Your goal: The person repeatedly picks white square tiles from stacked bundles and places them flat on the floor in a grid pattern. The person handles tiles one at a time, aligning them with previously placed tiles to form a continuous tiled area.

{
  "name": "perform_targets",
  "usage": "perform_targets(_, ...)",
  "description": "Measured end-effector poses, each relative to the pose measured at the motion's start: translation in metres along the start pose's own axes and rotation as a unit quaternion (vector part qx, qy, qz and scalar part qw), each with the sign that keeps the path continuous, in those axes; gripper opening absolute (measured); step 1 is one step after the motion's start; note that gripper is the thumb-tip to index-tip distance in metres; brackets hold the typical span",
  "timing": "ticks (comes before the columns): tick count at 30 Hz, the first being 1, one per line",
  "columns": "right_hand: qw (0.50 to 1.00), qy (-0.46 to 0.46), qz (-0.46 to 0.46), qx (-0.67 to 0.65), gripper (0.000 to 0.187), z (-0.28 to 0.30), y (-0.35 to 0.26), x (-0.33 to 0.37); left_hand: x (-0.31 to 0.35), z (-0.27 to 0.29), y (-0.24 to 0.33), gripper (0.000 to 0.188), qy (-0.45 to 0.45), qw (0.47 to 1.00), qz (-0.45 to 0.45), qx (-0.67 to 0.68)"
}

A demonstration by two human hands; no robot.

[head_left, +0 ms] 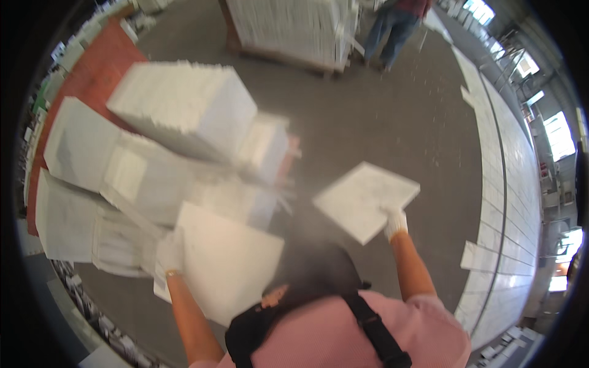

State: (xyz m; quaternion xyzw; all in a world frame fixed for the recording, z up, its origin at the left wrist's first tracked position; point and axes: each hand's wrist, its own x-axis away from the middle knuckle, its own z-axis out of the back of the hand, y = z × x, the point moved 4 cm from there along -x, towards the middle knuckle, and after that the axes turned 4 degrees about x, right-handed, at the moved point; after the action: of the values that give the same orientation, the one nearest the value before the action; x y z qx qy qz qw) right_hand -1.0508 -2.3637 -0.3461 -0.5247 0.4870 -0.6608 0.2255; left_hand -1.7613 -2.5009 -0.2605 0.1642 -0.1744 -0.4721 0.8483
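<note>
My right hand (396, 222), in a white glove, grips a square white tile (366, 199) by its near right edge. That tile is held out over the grey floor. At the left, my gloved left hand (171, 250) is closed on the left edge of a larger white tile (227, 260), which slants toward my body. Blur softens the left fingers, and part of this tile is hidden behind my head and shoulder. Close beyond the left hand, several stacks of white tiles (150, 181) stand together.
A tall block of stacked white tiles (178, 101) rises farther back on the left, beside a red-orange surface (101, 64). Another tile stack (294, 27) rests on a wooden base at the far side. A person in jeans (392, 30) stands near it. White slabs (515, 184) run along the right.
</note>
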Motion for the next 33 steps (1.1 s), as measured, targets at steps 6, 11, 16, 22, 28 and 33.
perform_targets(6, 0.969, 0.191, -0.096, -0.123, 0.045, 0.084, 0.076, 0.012, -0.018, 0.003, 0.068, 0.068, -0.012, 0.994, 0.083, 0.070)
perform_targets(11, 0.932, 0.258, -0.133, -0.216, 0.046, 0.153, 0.127, 0.038, -0.025, 0.000, 0.123, 0.070, -0.030, 0.997, 0.057, 0.046)
perform_targets(16, 0.900, 0.307, -0.143, -0.274, 0.042, 0.208, 0.178, 0.075, -0.026, -0.030, 0.178, 0.073, -0.063, 0.997, -0.019, 0.032)
perform_targets(22, 0.843, 0.397, -0.214, -0.295, 0.044, 0.265, 0.237, 0.104, -0.013, -0.047, 0.238, 0.074, -0.087, 0.994, -0.054, 0.033)
perform_targets(28, 0.802, 0.424, -0.241, -0.346, 0.045, 0.301, 0.263, 0.117, 0.005, -0.062, 0.298, 0.071, -0.096, 0.994, -0.051, 0.023)
perform_targets(33, 0.791, 0.433, -0.253, -0.351, 0.044, 0.325, 0.271, 0.107, 0.012, -0.085, 0.339, 0.071, -0.087, 0.991, -0.082, 0.060)
